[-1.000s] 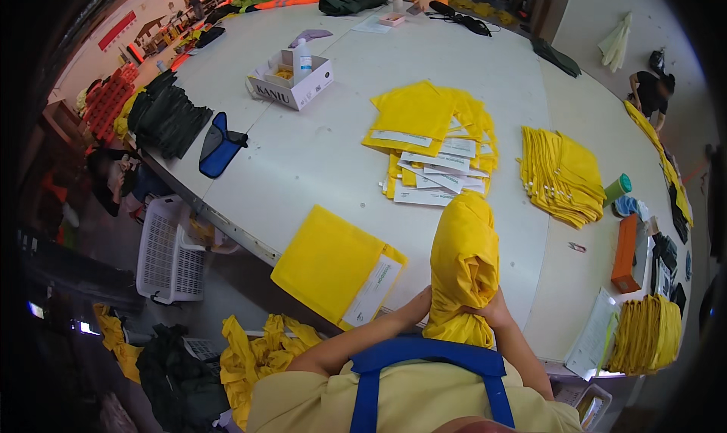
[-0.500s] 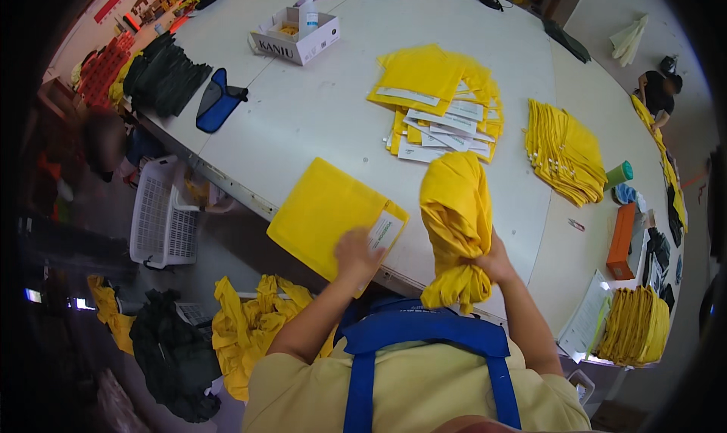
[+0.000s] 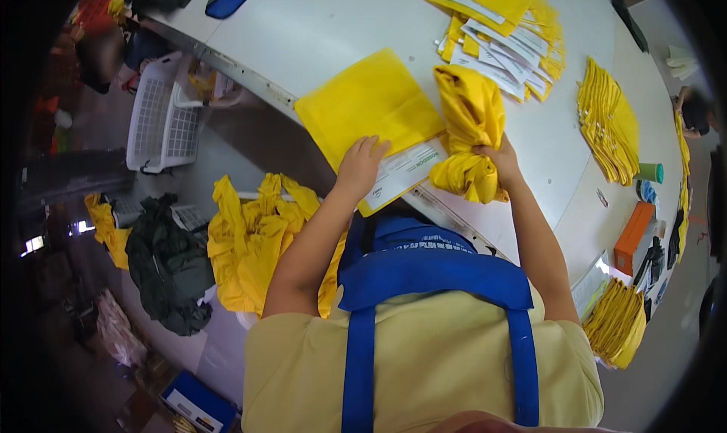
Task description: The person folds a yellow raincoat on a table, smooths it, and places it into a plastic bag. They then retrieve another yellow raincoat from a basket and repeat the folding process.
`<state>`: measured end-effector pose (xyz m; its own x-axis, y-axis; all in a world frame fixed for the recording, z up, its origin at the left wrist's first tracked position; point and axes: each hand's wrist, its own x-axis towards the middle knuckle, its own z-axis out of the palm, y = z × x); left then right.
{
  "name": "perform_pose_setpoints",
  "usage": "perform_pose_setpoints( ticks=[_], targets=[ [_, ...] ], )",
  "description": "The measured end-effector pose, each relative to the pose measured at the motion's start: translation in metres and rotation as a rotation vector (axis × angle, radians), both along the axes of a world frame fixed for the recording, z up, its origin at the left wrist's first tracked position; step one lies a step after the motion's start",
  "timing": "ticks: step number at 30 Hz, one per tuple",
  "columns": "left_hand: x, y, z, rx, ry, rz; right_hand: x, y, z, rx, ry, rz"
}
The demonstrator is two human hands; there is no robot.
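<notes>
A flat yellow fabric pouch (image 3: 371, 100) with a white printed strip lies at the table's near edge. My left hand (image 3: 365, 164) rests on the pouch by that strip, fingers laid over it. In my right hand (image 3: 500, 160) is a rolled, bunched yellow garment (image 3: 471, 104), gripped around its narrowed lower part. The garment stands just right of the pouch, close against its corner. Beyond it is a loose pile of similar yellow pouches (image 3: 492, 35) with white strips.
To the right lie a stack of folded yellow pieces (image 3: 608, 123), a green cylinder (image 3: 651, 173) and an orange box (image 3: 634, 238). Below the table's left edge are a white basket (image 3: 163, 119), a dark garment heap (image 3: 166, 266) and yellow cloth (image 3: 254, 236). A person (image 3: 695, 113) is at far right.
The view has shifted, so the table sits higher in the picture. The pouch is turned, showing more of its white strip. The bunched garment is now closer to the pouch, still in my right hand.
</notes>
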<state>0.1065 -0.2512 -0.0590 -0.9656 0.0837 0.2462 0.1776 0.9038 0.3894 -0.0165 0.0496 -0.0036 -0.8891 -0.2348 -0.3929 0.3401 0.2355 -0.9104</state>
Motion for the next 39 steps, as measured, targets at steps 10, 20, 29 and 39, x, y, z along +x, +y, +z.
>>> perform_pose_setpoints(
  ticks=[10,20,29,39],
  targets=[
    [-0.01,-0.007,0.05,0.035,-0.158,0.022,0.005,-0.009,0.108,0.581,0.281,0.941],
    [-0.036,-0.011,0.097,0.041,-0.114,-0.19,0.01,-0.037,0.096,0.934,0.193,0.697],
    [-0.018,0.07,0.1,0.238,0.05,-0.175,0.035,-0.033,0.068,0.769,0.052,0.341],
    [-0.067,0.044,0.042,1.039,-0.446,0.422,0.025,-0.026,0.046,0.716,0.018,0.238]
  ],
)
